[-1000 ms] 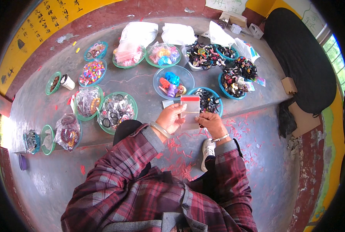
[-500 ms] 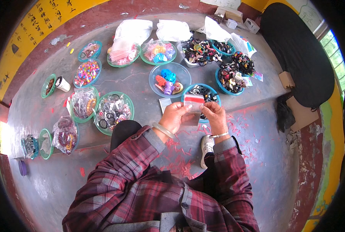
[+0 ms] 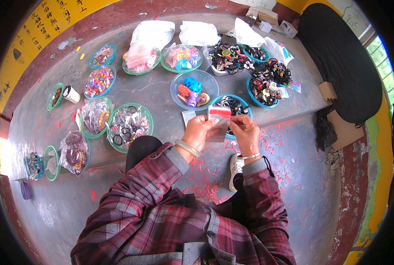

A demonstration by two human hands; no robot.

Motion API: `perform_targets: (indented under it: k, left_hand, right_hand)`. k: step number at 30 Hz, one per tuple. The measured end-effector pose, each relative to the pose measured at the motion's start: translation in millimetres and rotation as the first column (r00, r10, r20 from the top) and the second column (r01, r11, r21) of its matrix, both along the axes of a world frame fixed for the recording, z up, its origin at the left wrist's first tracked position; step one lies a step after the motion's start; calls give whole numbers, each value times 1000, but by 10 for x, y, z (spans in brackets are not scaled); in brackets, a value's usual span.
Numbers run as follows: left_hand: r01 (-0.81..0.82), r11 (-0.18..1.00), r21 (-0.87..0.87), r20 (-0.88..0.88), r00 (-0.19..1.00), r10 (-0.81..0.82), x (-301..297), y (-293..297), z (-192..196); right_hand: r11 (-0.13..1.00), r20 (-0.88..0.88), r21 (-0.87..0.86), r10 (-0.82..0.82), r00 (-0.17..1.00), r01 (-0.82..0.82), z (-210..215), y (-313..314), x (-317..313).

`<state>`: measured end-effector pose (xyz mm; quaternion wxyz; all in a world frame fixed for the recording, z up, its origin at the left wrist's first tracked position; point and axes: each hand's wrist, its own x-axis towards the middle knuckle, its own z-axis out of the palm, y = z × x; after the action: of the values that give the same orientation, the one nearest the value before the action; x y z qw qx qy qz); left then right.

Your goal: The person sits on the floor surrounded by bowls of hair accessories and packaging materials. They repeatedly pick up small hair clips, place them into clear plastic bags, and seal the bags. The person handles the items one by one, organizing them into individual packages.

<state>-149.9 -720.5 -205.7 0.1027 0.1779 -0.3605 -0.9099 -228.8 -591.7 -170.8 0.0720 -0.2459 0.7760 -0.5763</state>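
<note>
Both hands hold a small clear plastic bag with a red strip along its top, raised above the grey concrete ledge. My left hand, with a pale bangle on the wrist, pinches the bag's left side. My right hand, with a thin bracelet on the wrist, grips the bag's right edge. Just behind the bag sits a blue bowl of dark hair ties and a clear bowl of coloured clips. A small white card lies on the ledge next to my left hand.
Several bowls of beads, hair ties and packed bags line the ledge, among them a green bowl of rings and a bowl of coloured beads. White plastic bags lie at the back. Red scraps litter the floor by my shoe. A black mat lies right.
The two hands have stayed together on the small bag and drifted slightly; the view has shifted a little. The bag's red strip now stands a bit more upright.
</note>
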Motion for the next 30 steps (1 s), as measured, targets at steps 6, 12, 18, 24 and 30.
perform_targets:
  k: [6, 12, 18, 24, 30]
  left_hand:
    - [7, 1000, 9, -13, 1000, -7, -3, 15, -23]
    - [16, 1000, -17, 32, 999, -16, 8, 26, 16]
    - [40, 999, 11, -10, 999, -40, 21, 31, 84]
    - [63, 998, -9, 3, 998, -63, 13, 43, 84]
    - [105, 994, 15, -20, 994, -105, -7, 15, -42]
  right_hand:
    - [996, 60, -60, 67, 996, -64, -36, 19, -6]
    - [987, -115, -4, 157, 981, -159, 8, 47, -13]
    - [972, 108, -62, 233, 967, -227, 86, 54, 23]
    - [976, 157, -111, 203, 966, -187, -59, 71, -30]
    - [981, 165, -137, 160, 973, -138, 9, 27, 25]
